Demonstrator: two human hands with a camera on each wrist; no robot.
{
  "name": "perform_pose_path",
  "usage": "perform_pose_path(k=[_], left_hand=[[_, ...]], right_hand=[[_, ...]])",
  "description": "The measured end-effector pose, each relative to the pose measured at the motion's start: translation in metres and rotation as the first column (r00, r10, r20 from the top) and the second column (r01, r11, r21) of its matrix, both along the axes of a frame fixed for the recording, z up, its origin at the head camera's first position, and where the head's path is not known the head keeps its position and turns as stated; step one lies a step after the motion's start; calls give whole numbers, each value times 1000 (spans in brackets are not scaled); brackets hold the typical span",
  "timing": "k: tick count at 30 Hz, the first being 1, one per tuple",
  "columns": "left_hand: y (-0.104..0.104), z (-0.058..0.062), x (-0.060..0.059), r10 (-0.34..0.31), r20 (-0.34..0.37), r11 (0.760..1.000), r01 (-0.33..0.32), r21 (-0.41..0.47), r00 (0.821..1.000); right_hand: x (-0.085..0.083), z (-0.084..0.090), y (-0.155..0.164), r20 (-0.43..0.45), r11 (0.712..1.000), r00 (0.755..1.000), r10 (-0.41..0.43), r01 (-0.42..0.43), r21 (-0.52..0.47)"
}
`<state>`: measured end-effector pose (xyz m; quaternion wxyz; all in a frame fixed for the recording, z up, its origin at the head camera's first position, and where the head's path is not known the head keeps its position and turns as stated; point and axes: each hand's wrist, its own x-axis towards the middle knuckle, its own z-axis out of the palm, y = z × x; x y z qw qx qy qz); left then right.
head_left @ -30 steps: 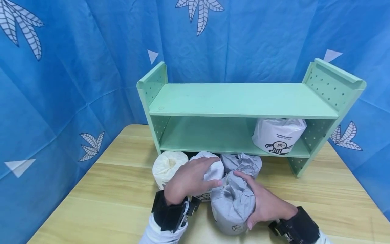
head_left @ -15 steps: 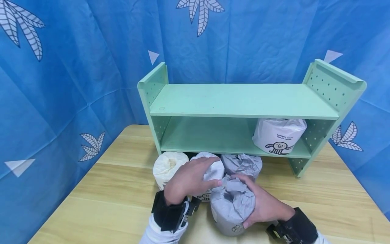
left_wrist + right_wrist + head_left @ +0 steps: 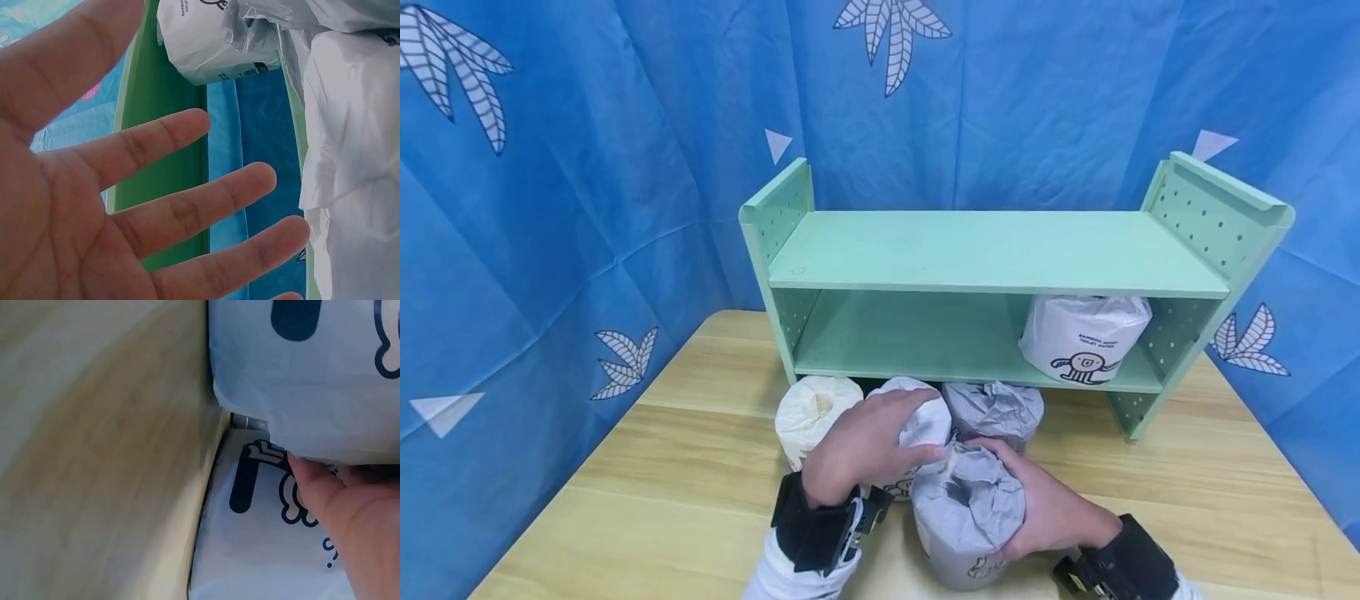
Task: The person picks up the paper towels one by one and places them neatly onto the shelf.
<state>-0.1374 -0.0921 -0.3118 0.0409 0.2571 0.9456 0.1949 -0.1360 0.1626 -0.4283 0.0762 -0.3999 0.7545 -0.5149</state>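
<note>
A toilet paper roll in crumpled grey paper stands nearest to me, gripped from its right side by my right hand. In the right wrist view that hand's fingertips meet the edge of the upper printed roll. My left hand reaches over a white-wrapped roll and hides part of it. Its fingers show straight and spread in the left wrist view, beside the white wrapping. A cream-wrapped roll stands to its left, and a second grey roll sits behind the gripped one.
A mint-green two-tier shelf stands behind the rolls. On its lower tier, at the right, sits another white-wrapped roll. The wooden table spreads out to both sides, with a blue patterned cloth behind.
My right hand has drawn the gripped grey roll slightly towards me and left, and its hollow top shows more now. My left hand stays over the white roll.
</note>
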Motion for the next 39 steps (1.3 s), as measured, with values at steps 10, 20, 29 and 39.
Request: perform_pose_path(k=[10, 20, 29, 39], left_hand=[[-2, 0, 1, 9, 10, 1000, -9, 0, 1000], [-1, 2, 2, 25, 24, 1000, -25, -3, 999], [-2, 3, 1, 31, 35, 1000, -31, 0, 999], [-4, 2, 1, 28, 26, 1000, -28, 2, 999]], right_hand=[[1, -4, 0, -3, 999, 1000, 6, -6, -37], [3, -3, 0, -5, 999, 1000, -4, 3, -54], [3, -4, -1, -46, 997, 999, -9, 5, -71], [1, -5, 1, -11, 993, 1000, 20, -21, -114]])
